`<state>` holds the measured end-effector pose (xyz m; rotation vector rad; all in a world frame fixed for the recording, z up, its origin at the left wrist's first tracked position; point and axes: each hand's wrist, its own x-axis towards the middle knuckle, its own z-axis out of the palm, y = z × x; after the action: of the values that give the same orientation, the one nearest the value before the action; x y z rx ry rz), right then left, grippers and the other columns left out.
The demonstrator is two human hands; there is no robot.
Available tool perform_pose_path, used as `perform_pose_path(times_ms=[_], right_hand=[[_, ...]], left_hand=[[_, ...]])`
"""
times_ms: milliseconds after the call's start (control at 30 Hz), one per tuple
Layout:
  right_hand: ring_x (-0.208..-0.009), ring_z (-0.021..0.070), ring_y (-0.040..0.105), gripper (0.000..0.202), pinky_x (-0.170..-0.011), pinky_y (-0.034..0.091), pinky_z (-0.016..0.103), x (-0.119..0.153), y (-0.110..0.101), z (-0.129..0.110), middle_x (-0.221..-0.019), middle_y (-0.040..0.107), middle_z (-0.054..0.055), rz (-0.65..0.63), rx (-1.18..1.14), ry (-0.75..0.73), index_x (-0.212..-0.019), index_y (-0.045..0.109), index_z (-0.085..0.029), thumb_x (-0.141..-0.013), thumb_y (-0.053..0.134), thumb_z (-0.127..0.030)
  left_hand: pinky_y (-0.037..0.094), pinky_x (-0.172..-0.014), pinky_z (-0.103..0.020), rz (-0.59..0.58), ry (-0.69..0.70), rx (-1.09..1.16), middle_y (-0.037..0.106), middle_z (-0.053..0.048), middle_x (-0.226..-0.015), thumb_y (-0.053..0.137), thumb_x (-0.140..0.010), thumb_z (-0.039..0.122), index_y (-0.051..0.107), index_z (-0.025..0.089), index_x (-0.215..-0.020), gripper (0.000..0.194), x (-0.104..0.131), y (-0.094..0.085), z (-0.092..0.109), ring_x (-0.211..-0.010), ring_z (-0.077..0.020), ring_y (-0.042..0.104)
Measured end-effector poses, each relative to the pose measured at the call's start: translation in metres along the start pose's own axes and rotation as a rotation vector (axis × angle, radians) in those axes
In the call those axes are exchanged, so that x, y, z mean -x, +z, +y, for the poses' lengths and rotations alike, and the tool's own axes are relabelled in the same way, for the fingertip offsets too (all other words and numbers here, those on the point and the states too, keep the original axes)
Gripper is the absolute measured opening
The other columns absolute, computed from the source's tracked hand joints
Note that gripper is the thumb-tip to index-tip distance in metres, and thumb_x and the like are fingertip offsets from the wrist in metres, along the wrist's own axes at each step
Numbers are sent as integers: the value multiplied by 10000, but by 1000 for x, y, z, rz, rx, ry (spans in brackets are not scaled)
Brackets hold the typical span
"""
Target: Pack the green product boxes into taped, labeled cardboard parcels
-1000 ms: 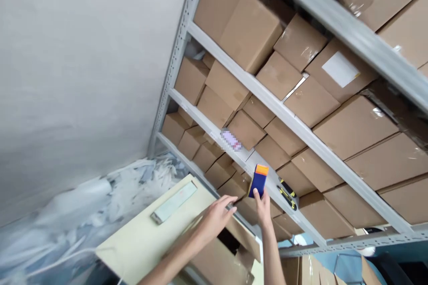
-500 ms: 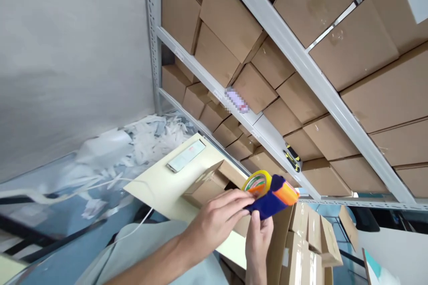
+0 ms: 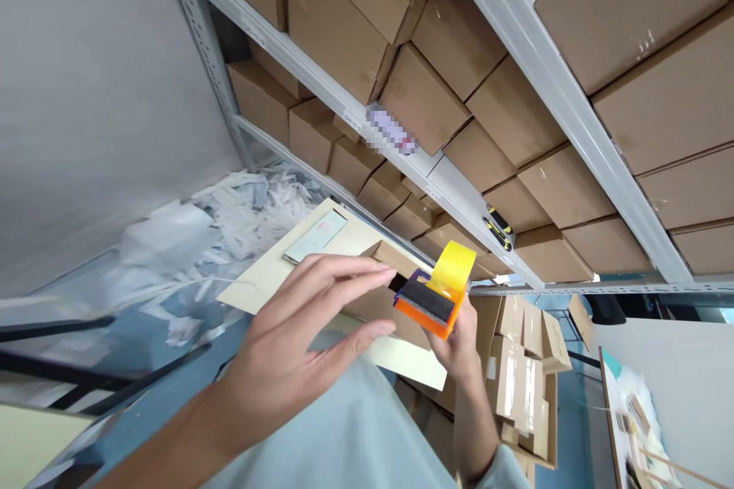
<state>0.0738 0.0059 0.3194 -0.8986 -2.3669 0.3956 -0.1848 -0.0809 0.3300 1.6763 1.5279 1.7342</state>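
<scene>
My right hand (image 3: 463, 344) grips a tape dispenser (image 3: 427, 302) with an orange and dark blue body and a dark strip facing me. A roll of yellow tape (image 3: 454, 266) sits on its far side. My left hand (image 3: 321, 328) is open just left of the dispenser, fingers stretched and thumb apart. Its fingertips are close to the dispenser's dark left end; whether they touch is unclear. Behind both hands, a cardboard box (image 3: 408, 326) stands on the cream table (image 3: 258, 275), partly hidden.
A flat pale box (image 3: 315, 235) lies on the table. Shelves (image 3: 367, 126) packed with cartons rise behind, with yellow-and-black cutters (image 3: 498, 229) on one ledge. Taped cartons (image 3: 519, 374) are stacked at right. Paper scraps (image 3: 252, 206) are heaped at left.
My left hand has let go of the dispenser and opened to its left. The dispenser has turned in my right hand, its dark strip now facing me. The view has shifted.
</scene>
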Motion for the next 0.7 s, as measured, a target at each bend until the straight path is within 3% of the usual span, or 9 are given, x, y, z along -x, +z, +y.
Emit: perform_pose_path(times_ms=[233, 500, 600, 700], right_hand=[[-841, 255, 774, 173, -854, 610, 441, -12, -19, 3, -946, 813, 77, -25, 175, -282, -1164, 673, -247, -1027, 596, -173], [-885, 244, 789, 219, -930, 589, 426, -8, -33, -3, -865, 795, 59, -71, 254, -326, -1146, 675, -226, -1035, 535, -100], [-831, 234, 769, 230, -912, 578, 417, -6, -35, 0, -851, 793, 57, -77, 255, -316, -1161, 681, -219, -1038, 533, -93], [-776, 223, 734, 198, -862, 561, 397, -4, -37, 2, -819, 769, 50, -106, 266, -296, -1131, 678, -217, -1058, 533, -104]], left_hand=[[627, -1013, -370, 19, 157, -67, 807, -24, -1199, 696, -1053, 220, 722, 343, -1329, 303, -19, -2, 8, -1065, -212, 763], [633, -931, -300, -82, 244, -8, 818, 40, -978, 707, -1033, 166, 787, 360, -1052, 211, -28, -3, 10, -953, -179, 752], [638, -930, -299, -70, 263, -22, 824, 41, -970, 663, -1022, 106, 792, 367, -1067, 294, -22, -2, 7, -954, -183, 752], [639, -929, -305, -133, 290, -57, 839, 35, -1017, 650, -982, 36, 781, 351, -1149, 380, -14, -2, 4, -960, -185, 762]])
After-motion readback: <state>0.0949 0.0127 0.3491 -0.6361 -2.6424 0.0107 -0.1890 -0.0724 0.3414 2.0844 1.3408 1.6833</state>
